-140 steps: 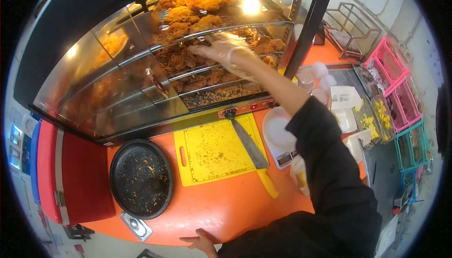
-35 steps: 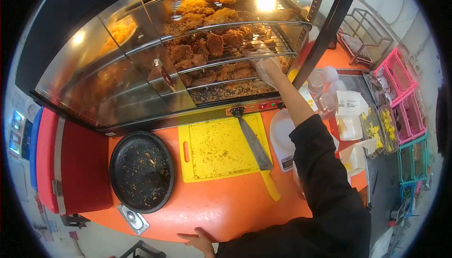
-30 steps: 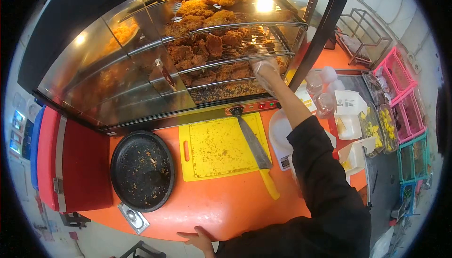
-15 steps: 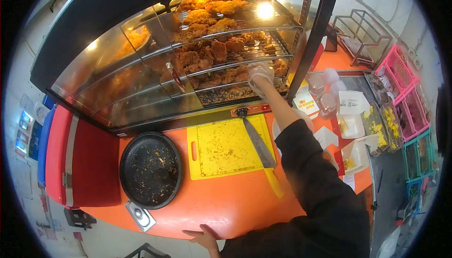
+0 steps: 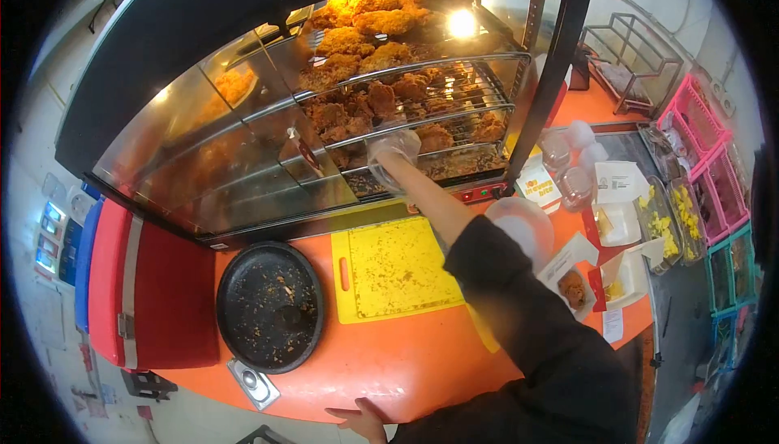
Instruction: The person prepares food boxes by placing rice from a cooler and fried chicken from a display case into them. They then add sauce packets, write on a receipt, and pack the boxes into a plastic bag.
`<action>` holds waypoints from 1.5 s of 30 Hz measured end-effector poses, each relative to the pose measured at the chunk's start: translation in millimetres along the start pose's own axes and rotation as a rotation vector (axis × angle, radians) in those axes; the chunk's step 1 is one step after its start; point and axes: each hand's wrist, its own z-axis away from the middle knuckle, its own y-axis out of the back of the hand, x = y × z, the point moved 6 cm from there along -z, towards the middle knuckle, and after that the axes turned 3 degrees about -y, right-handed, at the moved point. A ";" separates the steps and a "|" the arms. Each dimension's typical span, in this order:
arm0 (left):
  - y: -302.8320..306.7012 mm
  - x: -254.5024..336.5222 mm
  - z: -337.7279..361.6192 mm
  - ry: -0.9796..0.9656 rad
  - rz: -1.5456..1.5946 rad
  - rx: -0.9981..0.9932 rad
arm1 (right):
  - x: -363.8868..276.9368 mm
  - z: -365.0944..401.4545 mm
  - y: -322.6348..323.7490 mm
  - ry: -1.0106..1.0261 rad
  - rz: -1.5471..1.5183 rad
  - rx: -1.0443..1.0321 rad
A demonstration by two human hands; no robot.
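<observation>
My right hand (image 5: 393, 154), in a clear plastic glove, reaches into the open front of the heated display cabinet (image 5: 235, 237). It is at the lower racks, against pieces of fried chicken (image 5: 436, 137); its fingers are blurred and hidden, so a hold cannot be made out. More fried chicken (image 5: 381, 22) fills the upper shelf. My left hand (image 5: 363, 420) rests bare at the counter's front edge, thumb and fingers apart, holding nothing. Below my right arm lies a yellow cutting board (image 5: 398, 274) strewn with crumbs. A knife's yellow handle (image 5: 484, 332) shows partly beneath my sleeve.
A round black pan (image 5: 270, 306) with crumbs sits left of the board, beside a red cooler box (image 5: 174, 290). Open paper boxes (image 5: 621, 223), one with fried chicken (image 5: 572, 288), stand at the right. Containers of yellow pieces (image 5: 661, 229) are behind them.
My gloved right hand has moved left along the lower racks, uncovering chicken to its right. My sleeve now covers most of the knife. The view has shifted slightly; my left hand stays at the edge.
</observation>
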 end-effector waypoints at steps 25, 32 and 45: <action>6.5 5.7 4.6 0.047 -0.016 -0.013 | 37.6 240.2 67.3 0.008 -1.993 0.198; -6.0 -14.8 -5.2 -0.022 0.020 0.017 | 55.5 310.8 57.9 0.287 -2.061 0.073; -11.7 -23.1 -9.8 -0.099 0.050 0.030 | 75.1 397.7 69.1 0.430 -2.158 0.162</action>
